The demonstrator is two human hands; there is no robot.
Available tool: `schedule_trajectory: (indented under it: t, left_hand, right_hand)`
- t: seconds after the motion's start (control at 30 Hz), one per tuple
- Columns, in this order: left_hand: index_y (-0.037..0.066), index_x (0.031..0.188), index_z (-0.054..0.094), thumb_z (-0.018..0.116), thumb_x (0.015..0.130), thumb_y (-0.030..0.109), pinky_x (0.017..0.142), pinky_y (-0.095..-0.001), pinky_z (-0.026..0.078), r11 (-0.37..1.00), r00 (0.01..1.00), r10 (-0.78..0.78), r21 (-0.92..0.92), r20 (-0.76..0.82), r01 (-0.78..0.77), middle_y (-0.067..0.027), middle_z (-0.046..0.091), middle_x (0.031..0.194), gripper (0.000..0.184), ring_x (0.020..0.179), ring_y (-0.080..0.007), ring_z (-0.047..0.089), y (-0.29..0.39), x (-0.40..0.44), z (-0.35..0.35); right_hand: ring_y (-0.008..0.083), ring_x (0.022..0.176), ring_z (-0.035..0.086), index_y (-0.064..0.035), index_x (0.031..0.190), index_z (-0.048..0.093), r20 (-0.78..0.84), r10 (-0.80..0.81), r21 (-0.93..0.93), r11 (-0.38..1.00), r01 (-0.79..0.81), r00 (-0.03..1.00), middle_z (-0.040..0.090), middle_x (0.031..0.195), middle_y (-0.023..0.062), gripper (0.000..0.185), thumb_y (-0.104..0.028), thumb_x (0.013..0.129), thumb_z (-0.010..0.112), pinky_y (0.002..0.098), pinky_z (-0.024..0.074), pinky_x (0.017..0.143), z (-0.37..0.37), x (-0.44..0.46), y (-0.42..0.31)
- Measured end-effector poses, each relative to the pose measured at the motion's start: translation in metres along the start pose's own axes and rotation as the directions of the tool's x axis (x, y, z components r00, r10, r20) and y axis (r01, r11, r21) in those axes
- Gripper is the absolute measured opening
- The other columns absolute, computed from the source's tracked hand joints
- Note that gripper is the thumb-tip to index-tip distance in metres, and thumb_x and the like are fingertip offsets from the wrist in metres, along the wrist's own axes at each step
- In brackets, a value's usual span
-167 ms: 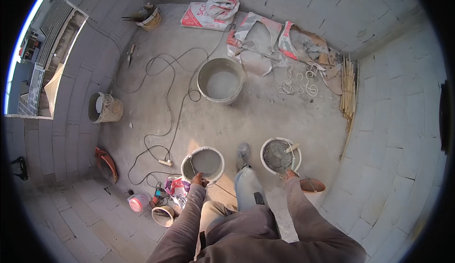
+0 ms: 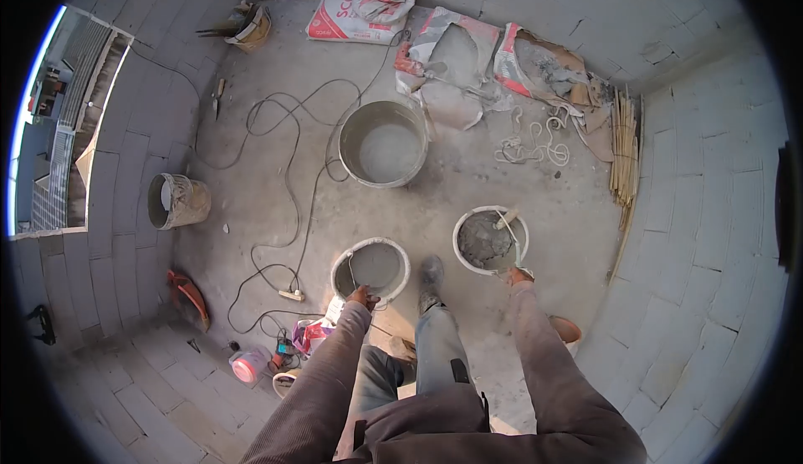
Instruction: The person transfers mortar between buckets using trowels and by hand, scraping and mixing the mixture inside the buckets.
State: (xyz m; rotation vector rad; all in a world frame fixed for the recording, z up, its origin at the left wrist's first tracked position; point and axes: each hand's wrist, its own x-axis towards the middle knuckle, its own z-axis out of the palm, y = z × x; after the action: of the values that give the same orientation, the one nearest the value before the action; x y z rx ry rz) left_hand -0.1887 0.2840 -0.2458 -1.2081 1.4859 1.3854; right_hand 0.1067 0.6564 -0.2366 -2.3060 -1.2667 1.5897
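Note:
My left hand (image 2: pixel 363 298) is closed at the near rim of a bucket of smooth grey mix (image 2: pixel 376 268), around its thin wire handle. Farther right, my right hand (image 2: pixel 519 275) grips the near side of a second bucket (image 2: pixel 483 241), where its handle comes down. Lumpy grey mortar fills that bucket, and a tool with a pale handle (image 2: pixel 508 218) rests across its top. My fingers are small in view, so the exact grip is hard to see. Between the two buckets stands one of my boots (image 2: pixel 431 275).
Ahead is a large tub (image 2: pixel 383 144). Cable (image 2: pixel 293 171) loops over the floor at left, near a dirty bucket (image 2: pixel 186 201). Torn bags (image 2: pixel 452 63), white rope (image 2: pixel 535 142) and sticks (image 2: pixel 623 150) lie toward the back right. An orange-rimmed container (image 2: pixel 565 329) stands beside my right forearm.
Both buckets have moved with my hands: the left one slightly right and forward, the right one forward and a little left. My body has advanced, with the rear leg shifting.

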Motion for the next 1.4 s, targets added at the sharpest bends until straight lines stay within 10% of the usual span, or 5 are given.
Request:
schedule_trajectory:
  t: [0.57, 0.7, 0.93, 1.27, 1.4]
  left_hand:
    - [0.005, 0.098, 0.065, 0.071, 0.085, 0.023, 0.060, -0.0335, 0.049, 0.869, 0.974, -0.094, 0.494, 0.205, -0.020, -0.0105, 0.073, 0.084, 0.023, 0.064, -0.0187, 0.067, 0.043, 0.110, 0.197]
    - [0.000, 0.111, 0.058, 0.077, 0.082, 0.023, 0.091, -0.0364, 0.048, 0.736, 0.874, -0.341, 0.677, 0.347, 0.019, -0.0129, 0.068, 0.103, 0.041, 0.093, -0.0274, 0.067, 0.035, 0.166, 0.195]
    - [0.005, 0.136, 0.050, 0.072, 0.081, 0.046, 0.105, -0.0409, 0.042, 0.030, 0.678, 0.110, 0.680, 0.727, -0.733, -0.0235, 0.056, 0.133, 0.072, 0.126, -0.0368, 0.053, 0.254, 0.108, 0.056]
    - [0.006, 0.135, 0.051, 0.075, 0.076, 0.043, 0.103, -0.0435, 0.045, -0.060, 0.850, 0.186, 0.870, 0.492, -0.490, -0.0213, 0.060, 0.129, 0.073, 0.121, -0.0387, 0.055, 0.405, 0.091, -0.012]
    - [0.007, 0.141, 0.044, 0.074, 0.076, 0.046, 0.111, -0.0426, 0.037, -0.291, 0.866, 0.079, 0.842, 0.493, -0.453, -0.0192, 0.047, 0.143, 0.082, 0.134, -0.0361, 0.043, 0.366, 0.071, 0.024]
  right_hand:
    - [0.0223, 0.065, 0.063, 0.0025, 0.086, 0.065, -0.066, 0.178, -0.176, 0.966, -0.187, 0.982, 0.068, 0.074, 0.0100, 0.017, -0.011, 0.077, 0.071, 0.0374, 0.0523, 0.064, 0.188, 0.117, -0.029]
    - [0.0308, 0.106, 0.061, 0.0023, 0.127, 0.050, -0.609, -0.517, -0.575, 0.810, 0.115, 0.602, 0.059, 0.124, 0.0204, 0.057, -0.005, 0.076, 0.074, 0.0414, 0.0515, 0.084, 0.218, 0.040, -0.105]
    - [0.0394, 0.127, 0.049, 0.0023, 0.140, 0.042, -0.121, -0.322, 0.158, 0.928, 0.338, 0.939, 0.050, 0.136, 0.0237, 0.064, -0.012, 0.084, 0.069, 0.0415, 0.0402, 0.107, 0.411, -0.019, -0.210]
    - [0.0459, 0.126, 0.043, 0.0002, 0.133, 0.047, -0.183, -0.780, -0.522, 0.592, 0.614, 0.598, 0.046, 0.138, 0.0252, 0.057, -0.009, 0.080, 0.068, 0.0532, 0.0365, 0.106, 0.465, -0.062, -0.297]
    - [0.0382, 0.114, 0.058, -0.0059, 0.133, 0.051, 0.246, -0.537, -0.357, 0.724, 0.591, 0.807, 0.061, 0.122, 0.0210, 0.047, -0.009, 0.086, 0.060, 0.0433, 0.0461, 0.099, 0.490, -0.029, -0.257]
